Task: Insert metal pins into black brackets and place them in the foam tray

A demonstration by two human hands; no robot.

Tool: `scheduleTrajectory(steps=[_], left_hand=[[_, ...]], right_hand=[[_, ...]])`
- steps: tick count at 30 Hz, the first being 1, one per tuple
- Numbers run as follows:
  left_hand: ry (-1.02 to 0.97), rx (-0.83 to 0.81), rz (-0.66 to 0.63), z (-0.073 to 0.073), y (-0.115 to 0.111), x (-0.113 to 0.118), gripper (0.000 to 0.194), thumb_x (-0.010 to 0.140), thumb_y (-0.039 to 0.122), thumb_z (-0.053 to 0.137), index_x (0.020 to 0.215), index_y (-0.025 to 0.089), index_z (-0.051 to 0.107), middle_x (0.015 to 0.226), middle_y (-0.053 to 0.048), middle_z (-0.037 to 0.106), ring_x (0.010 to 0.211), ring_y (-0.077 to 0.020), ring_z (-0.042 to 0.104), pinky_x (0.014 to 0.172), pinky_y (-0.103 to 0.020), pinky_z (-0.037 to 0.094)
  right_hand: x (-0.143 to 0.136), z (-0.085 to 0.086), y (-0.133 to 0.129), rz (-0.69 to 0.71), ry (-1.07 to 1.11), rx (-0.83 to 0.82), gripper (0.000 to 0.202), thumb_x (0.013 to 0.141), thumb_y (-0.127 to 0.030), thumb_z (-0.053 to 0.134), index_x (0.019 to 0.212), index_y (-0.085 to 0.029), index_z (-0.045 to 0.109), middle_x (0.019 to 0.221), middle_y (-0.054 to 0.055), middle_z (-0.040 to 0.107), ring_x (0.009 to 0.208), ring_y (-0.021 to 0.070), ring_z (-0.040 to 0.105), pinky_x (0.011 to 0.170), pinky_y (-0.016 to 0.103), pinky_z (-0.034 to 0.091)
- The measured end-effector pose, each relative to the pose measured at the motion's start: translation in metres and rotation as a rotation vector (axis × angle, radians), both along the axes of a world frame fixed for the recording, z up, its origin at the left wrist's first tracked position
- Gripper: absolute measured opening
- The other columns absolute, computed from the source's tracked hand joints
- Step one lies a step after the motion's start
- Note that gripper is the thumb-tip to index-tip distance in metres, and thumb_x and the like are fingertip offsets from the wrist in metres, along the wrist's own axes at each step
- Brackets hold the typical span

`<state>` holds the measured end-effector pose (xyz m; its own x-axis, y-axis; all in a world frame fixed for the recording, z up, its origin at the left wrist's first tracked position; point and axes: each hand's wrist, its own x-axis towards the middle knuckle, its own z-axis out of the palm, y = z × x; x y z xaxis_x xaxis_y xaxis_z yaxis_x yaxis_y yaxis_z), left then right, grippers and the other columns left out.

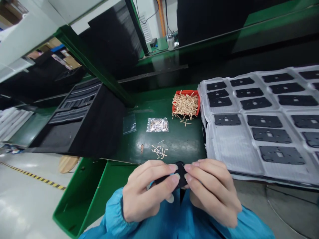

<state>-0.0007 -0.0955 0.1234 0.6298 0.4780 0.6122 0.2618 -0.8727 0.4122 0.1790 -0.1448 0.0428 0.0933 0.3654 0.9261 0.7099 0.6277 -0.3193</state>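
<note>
Close to my body, at the table's front edge, I hold a black plate (pixel 181 175) between both hands. My left hand (pixel 149 189) pinches its left part with thumb and fingers. On the right side my right hand (pixel 211 186) grips it the same way, fingertips near the plate's upper edge. Most of the plate is hidden behind my fingers. Just beyond my hands, a few small copper-coloured metal pieces (pixel 159 151) lie loose on the green tabletop (pixel 129 149). Similar plates (pixel 281 155) lie in the tray at the right.
A red bin (pixel 198 103) heaped with copper-coloured pieces stands behind a clear bag (pixel 158 125) of small parts. A white compartment tray (pixel 224 149) fills the right side. At left are a black partitioned box (pixel 87 122), a green crate (pixel 82 199) and a green post (pixel 94 66).
</note>
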Motion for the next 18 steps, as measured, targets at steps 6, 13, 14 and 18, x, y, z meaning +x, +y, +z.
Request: scheduleTrajectory(steps=[6, 13, 14, 18], left_hand=[[-0.094, 0.033, -0.009, -0.007, 0.002, 0.003, 0.011, 0.096, 0.007, 0.064, 0.100, 0.008, 0.074, 0.099, -0.014, 0.077, 0.081, -0.0204, 0.073, 0.063, -0.032, 0.065], [-0.132, -0.021, -0.040, -0.010, -0.003, 0.008, 0.015, 0.098, 0.005, 0.059, 0.103, 0.008, 0.073, 0.098, -0.016, 0.079, 0.081, -0.0188, 0.073, 0.071, -0.033, 0.067], [-0.146, -0.032, -0.044, -0.011, -0.003, 0.008, 0.016, 0.099, 0.006, 0.058, 0.104, 0.008, 0.073, 0.098, -0.016, 0.079, 0.080, -0.0188, 0.072, 0.070, -0.033, 0.067], [-0.224, -0.078, -0.027, -0.015, -0.002, 0.010, 0.015, 0.100, 0.007, 0.057, 0.106, 0.010, 0.071, 0.096, -0.016, 0.079, 0.077, -0.0182, 0.072, 0.065, -0.032, 0.065]], right_hand=[[0.000, -0.002, 0.006, 0.013, 0.033, 0.047, 0.011, 0.088, -0.002, 0.070, 0.084, -0.011, 0.071, 0.106, 0.011, 0.077, 0.097, 0.0235, 0.072, 0.077, 0.041, 0.066], [-0.006, 0.012, 0.014, -0.037, 0.105, 0.130, 0.025, 0.091, -0.007, 0.066, 0.068, -0.016, 0.063, 0.083, 0.005, 0.075, 0.077, 0.0177, 0.068, 0.061, 0.036, 0.064], [-0.007, 0.014, 0.015, -0.045, 0.118, 0.144, 0.025, 0.090, -0.005, 0.068, 0.067, -0.016, 0.062, 0.081, 0.005, 0.075, 0.075, 0.0176, 0.067, 0.059, 0.036, 0.064], [-0.012, 0.015, 0.016, -0.050, 0.167, 0.151, 0.023, 0.081, 0.006, 0.068, 0.070, -0.014, 0.065, 0.081, 0.006, 0.074, 0.072, 0.0176, 0.066, 0.059, 0.036, 0.061]])
